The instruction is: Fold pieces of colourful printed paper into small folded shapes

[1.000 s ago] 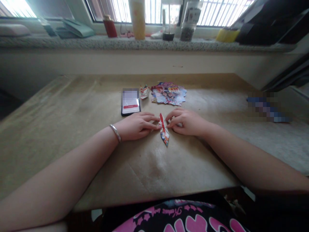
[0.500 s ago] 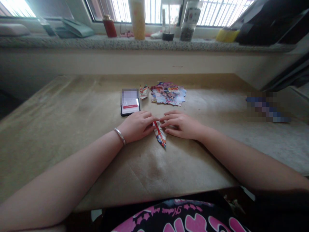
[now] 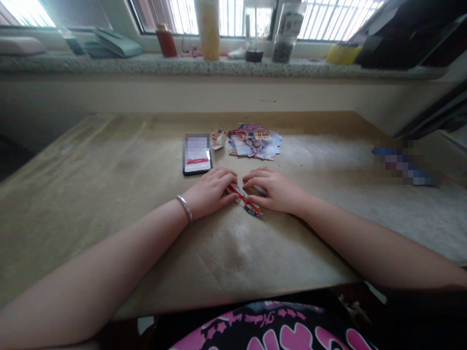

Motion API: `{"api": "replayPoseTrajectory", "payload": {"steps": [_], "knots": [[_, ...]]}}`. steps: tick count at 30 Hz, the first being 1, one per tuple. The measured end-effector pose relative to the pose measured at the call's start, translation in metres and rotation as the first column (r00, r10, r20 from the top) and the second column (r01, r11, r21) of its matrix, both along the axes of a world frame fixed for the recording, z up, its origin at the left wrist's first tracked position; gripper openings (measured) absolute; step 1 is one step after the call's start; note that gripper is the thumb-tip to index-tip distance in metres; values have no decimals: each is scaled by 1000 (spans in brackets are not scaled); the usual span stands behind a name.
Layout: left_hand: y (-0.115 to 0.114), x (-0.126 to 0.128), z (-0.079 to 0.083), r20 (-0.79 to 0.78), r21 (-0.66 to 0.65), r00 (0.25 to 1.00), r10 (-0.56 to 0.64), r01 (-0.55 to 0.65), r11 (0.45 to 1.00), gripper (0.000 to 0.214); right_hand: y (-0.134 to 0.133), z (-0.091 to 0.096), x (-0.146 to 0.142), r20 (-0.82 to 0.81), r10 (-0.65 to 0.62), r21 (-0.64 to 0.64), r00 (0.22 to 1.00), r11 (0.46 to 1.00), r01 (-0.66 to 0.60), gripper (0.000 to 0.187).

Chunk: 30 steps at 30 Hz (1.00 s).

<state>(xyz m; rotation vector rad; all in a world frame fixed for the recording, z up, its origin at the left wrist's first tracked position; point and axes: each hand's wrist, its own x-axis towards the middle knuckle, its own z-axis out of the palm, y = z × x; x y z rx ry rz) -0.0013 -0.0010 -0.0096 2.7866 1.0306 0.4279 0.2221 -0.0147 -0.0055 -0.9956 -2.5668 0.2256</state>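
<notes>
A narrow strip of folded paper (image 3: 250, 204), printed in red, white, blue and orange, lies slantwise on the table with its pointed end toward the lower right. My left hand (image 3: 213, 193) grips its upper left end between thumb and fingers, which hide that end. On the other side, my right hand (image 3: 275, 190) has its fingers apart and slightly bent, and its thumb tip rests at the paper's edge. A silver bracelet (image 3: 185, 208) circles my left wrist.
Beyond my left hand lies a phone (image 3: 197, 167) with its screen lit. Next to it stands a small folded paper piece (image 3: 219, 139), then a pile of printed paper sheets (image 3: 255, 142). Bottles and jars line the stone windowsill (image 3: 226, 68). A blurred flat item (image 3: 404, 166) lies far right.
The folded paper has turned so that its point swings to the right. My left hand has shifted slightly right with it, while the fingers of my right hand have come off its upper end.
</notes>
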Motion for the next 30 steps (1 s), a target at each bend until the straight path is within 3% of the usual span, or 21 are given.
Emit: {"api": "replayPoseTrajectory", "payload": {"steps": [5,10,14,18,25,27,30], "knots": [[2,0,0,85,-89,996,8,0,996,27,-1,-2,-2,-61,-21,-77,998,997,16,22],[1,2,3,146,-54,989,36,-29,998,24,-4,-2,-6,-204,-13,-149,979,989,-18,13],[-1,4,6,202,5,979,34,-36,999,20,-9,-1,-9,-201,-106,-176,974,982,71,13],[-3,4,6,217,111,974,-71,47,993,15,-11,-1,-7,-148,-143,-66,979,989,134,10],[-1,3,6,117,182,978,-175,152,971,11,-7,2,-1,109,-70,299,992,954,34,15],[-1,2,6,84,206,979,-187,166,964,11,-7,3,0,158,-67,328,985,945,12,18],[-1,1,6,52,221,977,-207,191,956,10,-6,3,-1,157,-34,262,987,965,-8,14]]}}
